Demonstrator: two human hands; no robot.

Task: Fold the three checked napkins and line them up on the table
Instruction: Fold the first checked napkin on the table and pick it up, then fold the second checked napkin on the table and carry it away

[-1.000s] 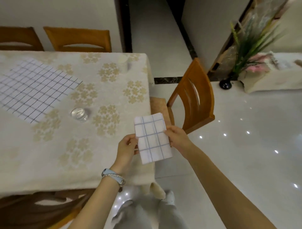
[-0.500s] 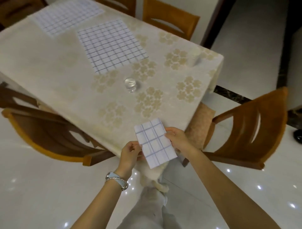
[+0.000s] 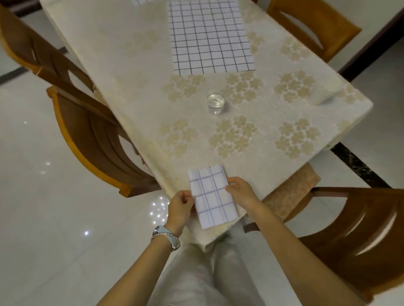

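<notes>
A folded white napkin with blue checks [image 3: 212,195] is held over the near corner of the table [image 3: 135,72]. My left hand [image 3: 180,206] pinches its left edge and my right hand [image 3: 240,192] pinches its right edge. An unfolded checked napkin [image 3: 209,37] lies flat further back on the cream flowered tablecloth. A corner of another checked napkin [image 3: 140,1] shows at the top edge of the view.
A small glass [image 3: 216,106] stands mid-table between the two napkins. A stack of paper cups [image 3: 324,92] sits near the right corner. Wooden chairs stand at the left [image 3: 91,135], the right [image 3: 358,235] and the far right [image 3: 310,24].
The view has swung left and drawn closer to the table, bringing the flat napkin to the top centre. Both hands keep hold of the folded napkin over the table's near corner.
</notes>
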